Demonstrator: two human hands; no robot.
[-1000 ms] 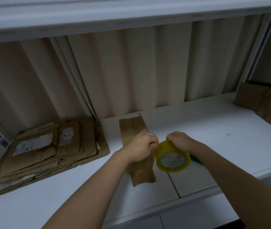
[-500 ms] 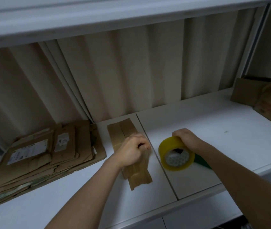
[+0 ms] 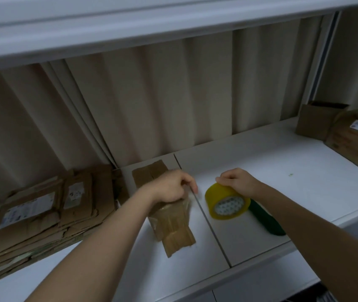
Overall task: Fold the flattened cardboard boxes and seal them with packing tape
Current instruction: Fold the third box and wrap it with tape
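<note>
A small flattened cardboard box [image 3: 173, 227] lies on the white counter [image 3: 261, 171], long side running away from me. My left hand [image 3: 171, 188] rests on its middle, fingers pinched on a strip of clear tape that lies over the box. My right hand [image 3: 237, 182] grips the top of a yellow roll of packing tape [image 3: 226, 203], which stands on edge just right of the box. A gap separates the roll from my left hand.
A pile of flattened cardboard boxes [image 3: 42, 214] lies at the left. Two folded boxes [image 3: 348, 140] stand at the far right. A dark green object [image 3: 265, 221] lies behind the roll. Beige curtains [image 3: 151, 94] hang behind; a white shelf [image 3: 130, 22] overhangs.
My hands have drawn apart: the right hand carried the yellow roll to the right, away from my left hand, which stays on the box holding the tape.
</note>
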